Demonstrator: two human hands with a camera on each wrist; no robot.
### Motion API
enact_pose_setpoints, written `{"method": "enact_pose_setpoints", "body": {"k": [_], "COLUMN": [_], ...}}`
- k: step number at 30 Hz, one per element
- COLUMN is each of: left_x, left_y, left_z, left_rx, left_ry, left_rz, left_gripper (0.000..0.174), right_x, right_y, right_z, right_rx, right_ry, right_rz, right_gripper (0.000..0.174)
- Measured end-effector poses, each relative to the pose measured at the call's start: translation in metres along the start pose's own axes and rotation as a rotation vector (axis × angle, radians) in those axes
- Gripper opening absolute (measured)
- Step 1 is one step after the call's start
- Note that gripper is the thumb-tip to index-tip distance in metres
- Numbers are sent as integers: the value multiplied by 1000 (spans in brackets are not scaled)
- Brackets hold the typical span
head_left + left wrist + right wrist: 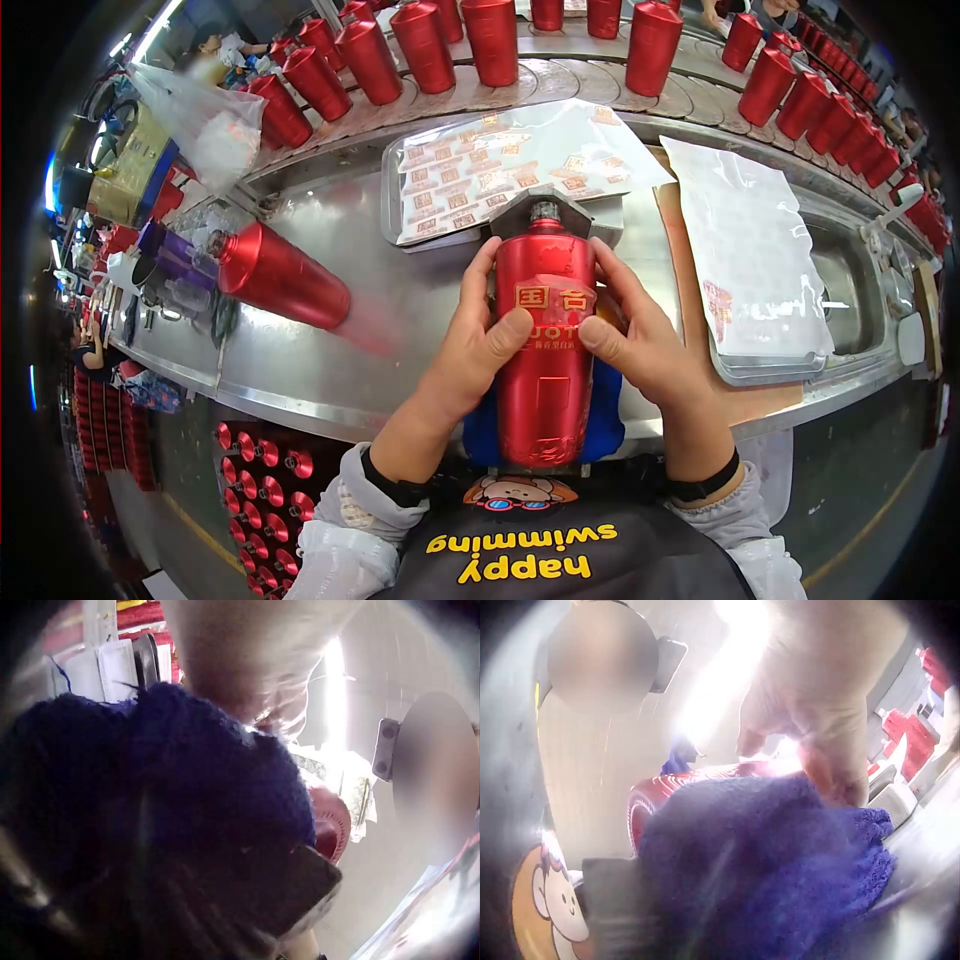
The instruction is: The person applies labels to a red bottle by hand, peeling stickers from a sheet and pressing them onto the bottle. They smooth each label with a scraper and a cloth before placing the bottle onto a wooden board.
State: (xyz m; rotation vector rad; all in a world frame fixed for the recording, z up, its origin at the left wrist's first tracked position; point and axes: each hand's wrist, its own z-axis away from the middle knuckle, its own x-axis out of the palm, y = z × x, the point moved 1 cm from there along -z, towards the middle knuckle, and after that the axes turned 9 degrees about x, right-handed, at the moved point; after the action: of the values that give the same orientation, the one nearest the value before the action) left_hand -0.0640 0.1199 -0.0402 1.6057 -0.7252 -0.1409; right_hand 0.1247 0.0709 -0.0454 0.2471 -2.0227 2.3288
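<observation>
A red bottle (548, 410) lies tilted on its back in front of the person, its threaded neck at a dark metal rest (580, 215). The left hand (462, 350) grips its left side, thumb pressed on the front. From the other side the right hand (655, 355) holds it, thumb at the right edge of a clear label (540, 298) with gold characters. Under the bottle is a blue cloth (608, 405), which fills much of both wrist views. In the right wrist view, the bottle's base (641, 817) shows beyond the cloth (765, 855).
Another red bottle (285, 275) lies on the metal table (400, 300) at left. Behind the hands is a tray with a sticker sheet (450, 180). A white sheet (750, 230) lies on a tray beside a sink (845, 280). Red bottles (490, 45) line a conveyor at the back.
</observation>
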Motion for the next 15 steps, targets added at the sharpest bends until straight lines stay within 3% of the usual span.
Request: {"method": "enact_pose_setpoints", "body": {"k": [9,15], "left_x": [-1,-7], "left_y": [4,12], "left_z": [1,-17], "left_rx": [-13,176], "left_ry": [-4,-107], "left_rz": [-94,-587], "left_gripper": [101,97], "right_x": [-1,-2], "right_y": [-1,-1], "right_z": [1,0], "right_rx": [10,-48], "right_ry": [-19,15], "right_rz": [39,109], "right_gripper": [105,104]}}
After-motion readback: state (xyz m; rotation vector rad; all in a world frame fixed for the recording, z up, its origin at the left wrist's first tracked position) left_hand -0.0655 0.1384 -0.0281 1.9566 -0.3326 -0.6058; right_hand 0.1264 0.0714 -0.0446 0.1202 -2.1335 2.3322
